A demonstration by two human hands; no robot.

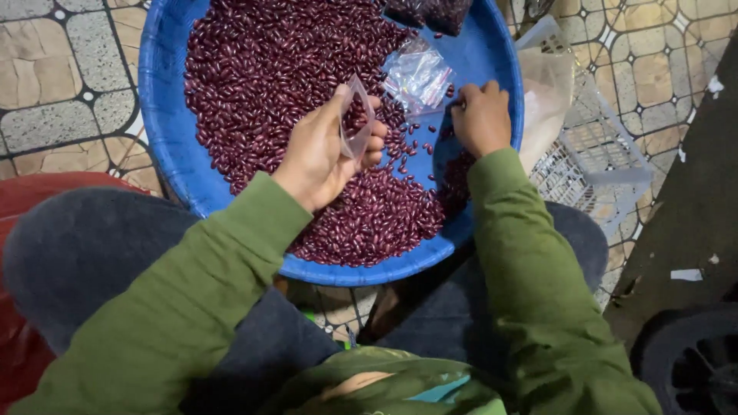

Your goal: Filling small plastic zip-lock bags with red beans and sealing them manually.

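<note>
A wide blue plastic basin [165, 115] rests in front of my knees, heaped with dark red kidney beans [269, 61]. My left hand [327, 150] holds a small clear plastic bag [357, 123] open above the beans. My right hand [480, 119] is curled with fingers down among the beans near the basin's right side; whether it holds beans I cannot tell. Another clear bag [419, 73] lies on the beans between the hands. Filled bags of beans [427, 14] sit at the basin's far rim.
A white plastic crate [600, 161] with a clear bag [546, 84] stands to the right of the basin. The floor is patterned tile [61, 69]. A dark tyre [692, 361] shows at bottom right, a red object [23, 200] at left.
</note>
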